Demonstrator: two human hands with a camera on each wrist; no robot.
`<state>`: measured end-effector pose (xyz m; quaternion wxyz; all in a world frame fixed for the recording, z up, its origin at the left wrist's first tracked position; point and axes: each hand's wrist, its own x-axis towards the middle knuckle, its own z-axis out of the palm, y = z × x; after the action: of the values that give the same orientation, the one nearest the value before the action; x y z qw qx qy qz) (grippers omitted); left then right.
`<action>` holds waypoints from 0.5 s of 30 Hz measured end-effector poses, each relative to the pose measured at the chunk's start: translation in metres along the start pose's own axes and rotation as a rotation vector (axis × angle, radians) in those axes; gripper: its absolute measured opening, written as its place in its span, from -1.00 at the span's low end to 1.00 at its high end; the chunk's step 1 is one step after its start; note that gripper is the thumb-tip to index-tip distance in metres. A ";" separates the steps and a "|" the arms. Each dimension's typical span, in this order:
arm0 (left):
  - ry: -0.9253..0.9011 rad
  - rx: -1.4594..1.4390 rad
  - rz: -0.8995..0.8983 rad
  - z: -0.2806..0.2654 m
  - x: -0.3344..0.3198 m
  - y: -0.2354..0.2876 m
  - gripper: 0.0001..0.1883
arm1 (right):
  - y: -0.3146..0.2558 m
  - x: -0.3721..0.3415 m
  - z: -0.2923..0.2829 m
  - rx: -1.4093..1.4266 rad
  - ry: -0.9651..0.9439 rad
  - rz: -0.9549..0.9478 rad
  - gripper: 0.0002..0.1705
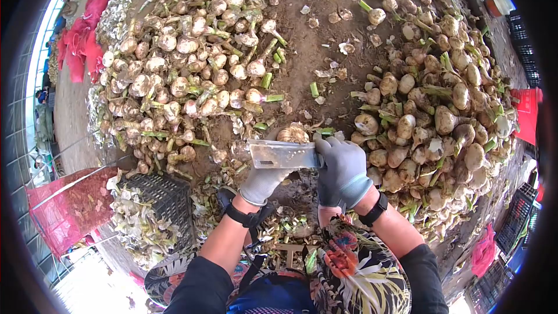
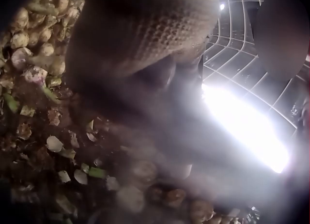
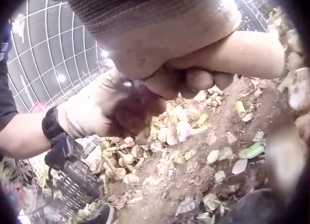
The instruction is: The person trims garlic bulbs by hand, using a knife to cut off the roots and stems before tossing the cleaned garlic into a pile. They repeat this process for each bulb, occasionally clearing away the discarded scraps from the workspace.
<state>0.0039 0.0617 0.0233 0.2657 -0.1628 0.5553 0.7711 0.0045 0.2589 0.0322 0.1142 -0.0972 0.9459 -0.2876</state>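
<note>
My right hand (image 1: 343,163), in a grey glove, grips a cleaver (image 1: 282,156) by its wooden handle (image 3: 256,54). The broad, dirt-smeared blade points left, across the front of my left hand (image 1: 263,185). That hand, gloved too, holds a garlic bulb (image 1: 293,134), whose brownish rounded side shows just beyond the blade's far edge. The blade hides most of the left fingers in the head view. In the right wrist view the left hand (image 3: 94,105) is close by, its fingers in shadow. The left wrist view is hazy, with the glove (image 2: 140,35) filling its top.
Heaps of untrimmed garlic lie to the left (image 1: 186,46) and right (image 1: 442,110), with bare soil (image 1: 305,40) between. A black crate (image 1: 165,197) with trimmings (image 1: 136,215) stands front left, near a red mesh bag (image 1: 72,206). Cut stems and skins litter the ground.
</note>
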 end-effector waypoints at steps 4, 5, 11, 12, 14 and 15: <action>-0.010 0.325 0.120 -0.015 0.013 -0.013 -0.07 | -0.009 -0.004 -0.006 0.026 -0.067 0.029 -0.74; 0.004 0.452 0.171 -0.017 0.016 -0.015 -0.09 | -0.009 -0.004 -0.005 0.025 -0.069 0.032 -0.74; -0.006 0.363 0.151 0.002 0.006 0.005 -0.12 | -0.002 -0.004 0.001 0.062 -0.005 0.049 -0.74; -0.025 0.388 0.171 0.003 0.005 0.007 -0.12 | -0.002 -0.005 0.001 0.068 0.001 0.046 -0.74; -0.054 0.242 0.156 0.007 0.003 0.008 -0.12 | 0.000 -0.006 0.002 0.073 0.006 0.045 -0.74; -0.081 0.100 0.144 0.008 0.003 0.009 -0.12 | 0.001 -0.006 0.003 0.066 0.017 0.036 -0.73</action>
<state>-0.0031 0.0673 0.0310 0.2397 -0.0779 0.5920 0.7655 0.0110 0.2594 0.0301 0.1142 -0.0739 0.9385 -0.3175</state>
